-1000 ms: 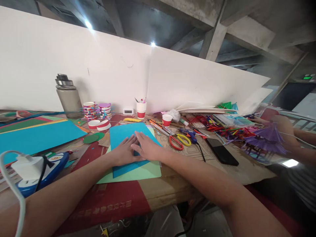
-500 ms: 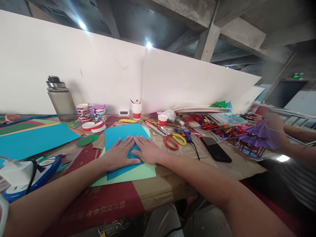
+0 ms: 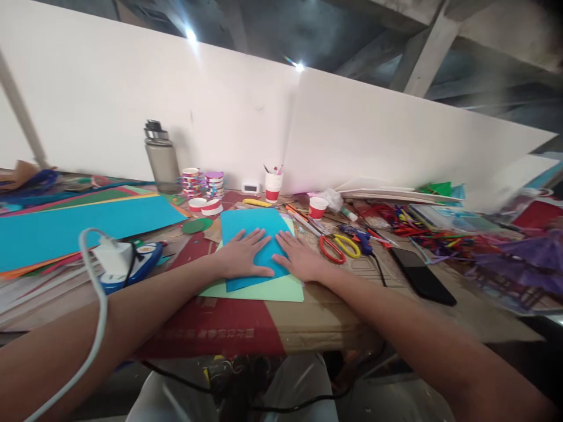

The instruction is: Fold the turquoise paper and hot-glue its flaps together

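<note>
My left hand (image 3: 247,254) lies flat with spread fingers on a blue sheet (image 3: 250,220). Flat on the right edge of the same sheet rests my right hand (image 3: 297,255), its fingers apart and nothing held. Pale green paper (image 3: 264,291) shows beneath the blue sheet, along its front and right sides. Just right of my right hand are scissors with red and yellow handles (image 3: 332,249). Green paper circles (image 3: 196,225) lie to the left of the blue sheet.
A power strip (image 3: 141,266) with a white cable stands at the left, by large coloured sheets (image 3: 88,225). Behind are a bottle (image 3: 162,161) and paper cups (image 3: 317,207). To the right are a glue gun (image 3: 363,240), a phone (image 3: 422,275) and a purple paper model (image 3: 523,258).
The view has swung left, so things appear farther right. My hands have moved apart on the blue sheet. The other person's arm at the right is out of view.
</note>
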`<state>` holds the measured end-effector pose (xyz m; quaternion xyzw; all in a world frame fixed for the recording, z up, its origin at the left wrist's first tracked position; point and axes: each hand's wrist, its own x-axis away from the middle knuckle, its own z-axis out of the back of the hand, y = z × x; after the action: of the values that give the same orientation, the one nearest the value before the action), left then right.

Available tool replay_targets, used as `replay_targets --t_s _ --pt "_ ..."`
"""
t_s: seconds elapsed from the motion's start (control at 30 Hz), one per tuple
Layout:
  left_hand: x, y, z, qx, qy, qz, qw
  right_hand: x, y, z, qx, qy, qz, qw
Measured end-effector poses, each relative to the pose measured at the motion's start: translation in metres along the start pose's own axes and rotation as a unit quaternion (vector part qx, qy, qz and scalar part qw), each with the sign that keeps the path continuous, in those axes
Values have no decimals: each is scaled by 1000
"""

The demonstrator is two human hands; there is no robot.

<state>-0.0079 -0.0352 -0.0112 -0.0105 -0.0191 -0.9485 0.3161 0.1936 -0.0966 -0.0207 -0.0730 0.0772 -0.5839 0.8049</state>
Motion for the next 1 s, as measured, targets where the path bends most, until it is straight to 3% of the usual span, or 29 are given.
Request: replay_targets --t_s 0.27,0.33,0.43,0.5,0.6,0.7,0.83,1.0 --pt "29 -17 18 18 -58 24 998 11 13 10 7 -48 5 999" --pt "30 -14 23 20 -59 45 997 9 10 16 3 -11 -14 1000" --pt "19 2 23 28 -21 47 998 -7 -12 17 -47 97 -6 994" --pt "9 14 16 18 -17 36 999 -21 -32 10 -100 116 19 988" --pt "2 20 3 -13 1 15 1000 -35 -53 -5 -150 70 37 985" --pt "4 16 -6 -5 44 0 999 -36 -55 -13 -146 39 54 987" --pt "5 14 -6 11 38 11 999 -25 -41 -10 -118 18 68 991" --pt "5 16 0 17 20 40 999 -3 -15 -3 -42 1 30 999"
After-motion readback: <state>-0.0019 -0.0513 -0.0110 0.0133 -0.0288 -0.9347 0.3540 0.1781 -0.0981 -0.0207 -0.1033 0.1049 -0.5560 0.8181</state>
